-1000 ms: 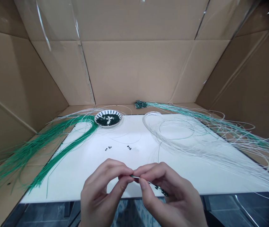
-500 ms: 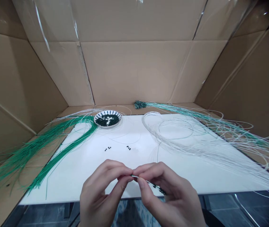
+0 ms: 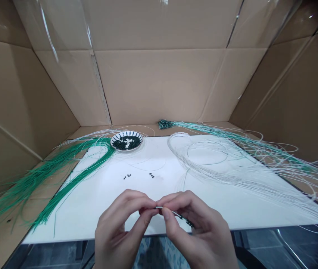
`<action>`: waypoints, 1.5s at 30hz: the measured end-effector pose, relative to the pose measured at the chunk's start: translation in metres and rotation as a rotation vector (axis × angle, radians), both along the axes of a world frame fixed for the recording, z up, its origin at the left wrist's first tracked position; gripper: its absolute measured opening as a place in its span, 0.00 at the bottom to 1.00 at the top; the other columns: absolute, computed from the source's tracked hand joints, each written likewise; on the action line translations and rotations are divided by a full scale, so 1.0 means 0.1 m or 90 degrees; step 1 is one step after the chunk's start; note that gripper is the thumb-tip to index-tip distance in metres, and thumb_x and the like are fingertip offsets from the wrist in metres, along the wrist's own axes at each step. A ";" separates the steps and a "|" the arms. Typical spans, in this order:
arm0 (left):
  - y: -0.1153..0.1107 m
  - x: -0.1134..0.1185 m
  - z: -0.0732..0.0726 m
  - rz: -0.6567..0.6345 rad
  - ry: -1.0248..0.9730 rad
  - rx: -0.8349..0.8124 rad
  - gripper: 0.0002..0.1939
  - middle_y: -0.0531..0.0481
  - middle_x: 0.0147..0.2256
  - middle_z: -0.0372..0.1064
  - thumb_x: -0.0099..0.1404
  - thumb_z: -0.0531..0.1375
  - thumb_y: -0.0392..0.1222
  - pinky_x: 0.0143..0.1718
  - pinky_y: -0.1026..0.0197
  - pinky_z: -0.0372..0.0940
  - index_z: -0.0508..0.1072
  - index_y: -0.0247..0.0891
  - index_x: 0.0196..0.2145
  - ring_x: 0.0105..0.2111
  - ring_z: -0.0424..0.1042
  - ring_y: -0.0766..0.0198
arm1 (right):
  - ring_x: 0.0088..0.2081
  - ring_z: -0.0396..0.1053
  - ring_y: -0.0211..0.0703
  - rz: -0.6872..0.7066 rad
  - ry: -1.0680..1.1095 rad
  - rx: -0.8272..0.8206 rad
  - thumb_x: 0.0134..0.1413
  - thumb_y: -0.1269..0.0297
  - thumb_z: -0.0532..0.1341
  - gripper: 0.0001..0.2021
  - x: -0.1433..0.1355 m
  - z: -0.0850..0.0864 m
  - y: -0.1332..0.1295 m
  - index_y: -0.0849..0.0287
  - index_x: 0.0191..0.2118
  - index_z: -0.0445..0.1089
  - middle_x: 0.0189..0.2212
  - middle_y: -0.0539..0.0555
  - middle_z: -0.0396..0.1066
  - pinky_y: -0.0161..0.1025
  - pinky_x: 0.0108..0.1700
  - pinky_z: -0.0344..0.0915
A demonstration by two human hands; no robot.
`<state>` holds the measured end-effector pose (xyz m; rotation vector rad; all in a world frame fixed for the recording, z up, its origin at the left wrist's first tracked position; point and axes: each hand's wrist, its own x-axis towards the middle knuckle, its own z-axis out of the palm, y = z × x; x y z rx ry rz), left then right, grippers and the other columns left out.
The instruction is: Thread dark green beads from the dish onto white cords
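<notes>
Close to the front edge of the white board point(image 3: 83, 220), both my hands meet fingertip to fingertip. A short length of white cord point(image 3: 159, 207) runs between them. My left hand point(image 3: 119, 226) is closed in a pinch at the cord's left end, where a tiny dark spot shows; whether it is a bead I cannot tell. Thumb and forefinger of my right hand point(image 3: 200, 228) pinch the cord too. Dark beads point(image 3: 187, 222) on the cord hang below the right fingers, partly hidden by them. Loose dark beads point(image 3: 151, 175) lie in small groups beyond my hands.
A striped dish point(image 3: 127, 148) of dark beads stands at the back. Bundled green cords point(image 3: 92, 170) lie left; white cords point(image 3: 217, 175) spread right. Behind them rests a green-and-white bundle point(image 3: 203, 128) with a knotted head. Cardboard walls point(image 3: 159, 86) enclose the back and sides.
Both hands keep their pinch and have barely moved. The cord between the fingertips looks more level, and the hanging beads have shifted slightly left, showing a little less.
</notes>
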<state>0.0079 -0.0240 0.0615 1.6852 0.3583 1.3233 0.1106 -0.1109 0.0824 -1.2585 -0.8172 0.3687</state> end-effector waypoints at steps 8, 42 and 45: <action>0.00 0.01 0.01 -0.003 0.015 -0.006 0.15 0.56 0.32 0.76 0.63 0.66 0.25 0.36 0.69 0.67 0.83 0.46 0.35 0.33 0.74 0.66 | 0.32 0.80 0.34 -0.002 -0.063 0.003 0.53 0.74 0.65 0.08 0.02 -0.02 0.00 0.53 0.29 0.75 0.29 0.44 0.81 0.25 0.38 0.74; 0.15 0.13 0.00 -0.049 0.012 -0.302 0.11 0.52 0.27 0.74 0.53 0.76 0.53 0.29 0.67 0.67 0.85 0.44 0.25 0.25 0.65 0.67 | 0.35 0.76 0.43 0.157 0.181 -0.004 0.51 0.57 0.75 0.10 0.22 -0.33 0.20 0.56 0.36 0.81 0.34 0.53 0.79 0.35 0.36 0.75; 0.13 0.13 0.02 -0.062 0.002 -0.322 0.13 0.52 0.25 0.74 0.51 0.77 0.54 0.27 0.68 0.65 0.86 0.43 0.25 0.24 0.64 0.68 | 0.36 0.77 0.43 0.156 0.147 -0.005 0.54 0.58 0.74 0.08 0.21 -0.29 0.20 0.57 0.31 0.81 0.33 0.54 0.81 0.36 0.39 0.74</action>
